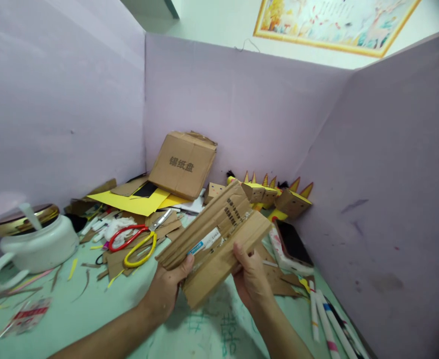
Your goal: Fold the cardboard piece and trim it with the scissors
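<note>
Between my hands is a folded piece of brown cardboard (219,229), tilted above the table, with printed characters and a white-and-blue label on its face. My left hand (167,286) grips its lower left edge, thumb on top. The right side is pinched by my right hand (251,271), its thumb on the front and the other fingers behind, mostly hidden. Left of the cardboard, scissors (150,232) with one red and one yellow handle lie partly spread on cardboard scraps (120,257).
A cardboard box (184,164) leans at the back beside yellow paper (133,202). A white mug (40,244) stands left. On the right are small cardboard figures (292,199), a phone (293,242) and several markers (328,319). Lilac panels (234,104) enclose the table (189,339).
</note>
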A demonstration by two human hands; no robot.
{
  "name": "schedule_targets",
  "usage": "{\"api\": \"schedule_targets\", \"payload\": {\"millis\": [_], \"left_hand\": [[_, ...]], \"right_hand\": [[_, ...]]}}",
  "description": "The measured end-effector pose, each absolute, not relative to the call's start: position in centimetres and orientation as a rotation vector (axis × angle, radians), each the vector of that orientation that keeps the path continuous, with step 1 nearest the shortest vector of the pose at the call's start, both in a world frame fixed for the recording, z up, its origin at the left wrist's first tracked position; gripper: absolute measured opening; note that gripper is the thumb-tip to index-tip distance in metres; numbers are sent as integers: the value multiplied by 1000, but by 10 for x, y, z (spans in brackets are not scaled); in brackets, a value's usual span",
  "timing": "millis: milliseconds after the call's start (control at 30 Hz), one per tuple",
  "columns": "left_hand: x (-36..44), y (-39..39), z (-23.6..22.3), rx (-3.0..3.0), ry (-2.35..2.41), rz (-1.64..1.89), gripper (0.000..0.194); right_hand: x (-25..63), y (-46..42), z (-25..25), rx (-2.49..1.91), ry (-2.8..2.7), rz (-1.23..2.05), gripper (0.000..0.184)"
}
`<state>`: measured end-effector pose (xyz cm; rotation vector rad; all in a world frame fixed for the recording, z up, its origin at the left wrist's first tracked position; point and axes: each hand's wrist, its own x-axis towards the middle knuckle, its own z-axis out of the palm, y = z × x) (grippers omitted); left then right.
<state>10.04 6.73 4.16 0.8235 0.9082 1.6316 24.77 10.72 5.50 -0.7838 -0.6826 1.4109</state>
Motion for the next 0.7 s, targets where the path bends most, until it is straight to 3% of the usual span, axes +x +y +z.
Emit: {"api": "schedule_targets", "payload": {"millis": [100,300,467,600,700], "left_hand": [[100,70,40,861,969,1690,49],[97,72,39,777,964,1668,52],[94,70,36,871,943,1644,44],[71,75,56,1192,859,1332,43],[37,83,76,1557,1316,1106,49]], "right_hand": [[243,101,55,-722,-848,1503,52],[238,97,55,-685,-868,1539,62],[239,96,52,-652,-853,1556,56],[244,102,55,-702,-729,1521,45],[252,111,62,-764,-588,1396,40]]}}
